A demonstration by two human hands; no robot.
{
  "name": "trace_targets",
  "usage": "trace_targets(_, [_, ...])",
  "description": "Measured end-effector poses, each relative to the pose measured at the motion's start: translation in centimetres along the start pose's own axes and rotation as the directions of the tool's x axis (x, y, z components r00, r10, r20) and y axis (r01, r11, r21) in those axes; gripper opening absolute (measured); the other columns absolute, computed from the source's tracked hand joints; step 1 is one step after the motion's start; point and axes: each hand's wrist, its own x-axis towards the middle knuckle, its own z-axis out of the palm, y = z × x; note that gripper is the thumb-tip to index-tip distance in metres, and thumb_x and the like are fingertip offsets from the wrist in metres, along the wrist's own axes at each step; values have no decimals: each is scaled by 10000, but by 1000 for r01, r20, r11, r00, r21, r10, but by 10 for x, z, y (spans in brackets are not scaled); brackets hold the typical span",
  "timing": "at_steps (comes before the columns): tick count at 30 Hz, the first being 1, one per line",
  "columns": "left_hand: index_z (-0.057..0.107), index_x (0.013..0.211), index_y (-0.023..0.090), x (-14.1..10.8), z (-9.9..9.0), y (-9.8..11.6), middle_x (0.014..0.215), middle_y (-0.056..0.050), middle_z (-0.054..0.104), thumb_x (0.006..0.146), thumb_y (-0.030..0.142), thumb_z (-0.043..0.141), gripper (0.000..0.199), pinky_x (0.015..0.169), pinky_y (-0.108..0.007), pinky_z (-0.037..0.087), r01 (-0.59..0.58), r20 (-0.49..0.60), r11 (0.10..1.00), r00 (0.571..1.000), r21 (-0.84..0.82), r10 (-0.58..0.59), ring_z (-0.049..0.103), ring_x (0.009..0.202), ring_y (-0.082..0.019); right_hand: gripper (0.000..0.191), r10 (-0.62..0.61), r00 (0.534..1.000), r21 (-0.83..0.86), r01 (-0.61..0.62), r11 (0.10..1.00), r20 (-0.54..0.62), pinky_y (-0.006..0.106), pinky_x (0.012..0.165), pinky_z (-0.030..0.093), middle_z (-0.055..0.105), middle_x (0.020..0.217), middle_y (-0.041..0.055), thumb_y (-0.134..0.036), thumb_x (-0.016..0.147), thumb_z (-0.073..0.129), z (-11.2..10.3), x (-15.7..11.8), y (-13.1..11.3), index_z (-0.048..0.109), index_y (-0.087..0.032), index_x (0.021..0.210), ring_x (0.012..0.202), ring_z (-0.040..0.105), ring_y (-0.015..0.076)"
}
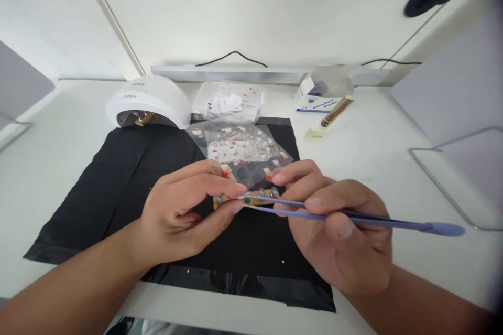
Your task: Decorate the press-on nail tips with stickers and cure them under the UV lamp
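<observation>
Purple tweezers (377, 219) lie between the thumb and fingers of my right hand (341, 235), their tips pointing left. Thumb and index finger of my left hand (184, 214) pinch together at those tips; whatever is between them is too small to make out. Just behind the fingertips is a yellowish strip (255, 200) with several shiny dark pieces on it, partly hidden by my fingers. Beyond the strip, clear sheets (251, 151) with small red and white stickers lie on the black mat (129, 183).
A white dome lamp (149, 99) stands at the back left with a gold-coloured piece inside. Behind the sheets is a clear tray (231, 101) with packets. An alcohol pads box (318, 96) and a bundle of thin sticks (336, 111) are at the back right.
</observation>
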Motion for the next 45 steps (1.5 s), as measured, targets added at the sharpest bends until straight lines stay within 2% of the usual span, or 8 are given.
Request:
trace_targets(4, [684,1029,198,-2,1,-4,852,-61,680,748,12,696,337,677,-299,570,-20,4,996,1000,-86,21,658,754,-165,148,-43,999,32,43,999,11,455,817,529,718,734,31,-268,909,579,-1,2,0,721,-260,953,771,647,221])
trace_targets(7, [662,1105,199,-2,2,-6,840,-53,676,757,7,682,398,683,-288,567,-4,8,995,1000,-104,5,652,767,-159,156,-39,999,56,38,998,8,441,791,540,705,737,44,-249,912,572,-1,3,1,722,-240,952,795,653,224])
trace_targets(10, [642,1168,196,-1,1,-4,860,-41,691,777,17,678,431,734,-257,568,-17,6,1000,1000,-27,17,654,808,-139,161,-47,999,68,46,997,14,442,777,544,705,745,56,-228,907,573,-2,4,2,727,-222,952,786,659,228])
trace_targets(14, [667,1095,182,3,-1,2,892,-39,713,824,67,669,295,729,-219,570,-9,29,985,1000,170,4,673,824,-124,178,-77,996,78,74,994,39,452,757,551,710,765,65,-195,898,569,-7,7,6,733,-209,966,778,670,235])
trace_targets(17, [676,1043,162,5,-2,6,890,-45,709,843,90,658,214,699,-197,564,2,44,970,999,243,-13,671,801,-113,190,-127,990,61,123,990,62,468,754,554,713,771,76,-174,883,572,-11,7,10,735,-192,980,776,678,244])
trace_targets(24, [688,1009,179,6,-5,7,886,-39,701,846,114,662,177,673,-210,549,36,55,966,997,255,-52,664,782,-117,169,-122,986,-31,126,992,118,474,740,570,709,778,68,-216,863,599,-17,6,8,739,-219,959,768,685,248])
trace_targets(31, [689,985,163,5,-6,5,880,-42,693,845,101,659,156,671,-208,540,13,71,961,997,276,-34,666,793,-116,152,-138,979,-91,152,984,149,475,732,577,719,774,68,-224,863,610,-19,7,9,734,-218,949,752,686,243])
trace_targets(45, [695,980,166,5,-5,4,884,-34,699,831,95,671,167,648,-206,536,6,58,960,998,280,-23,668,778,-116,164,-170,973,-67,182,981,156,480,725,582,726,774,84,-196,858,611,-19,6,13,741,-171,955,755,698,253])
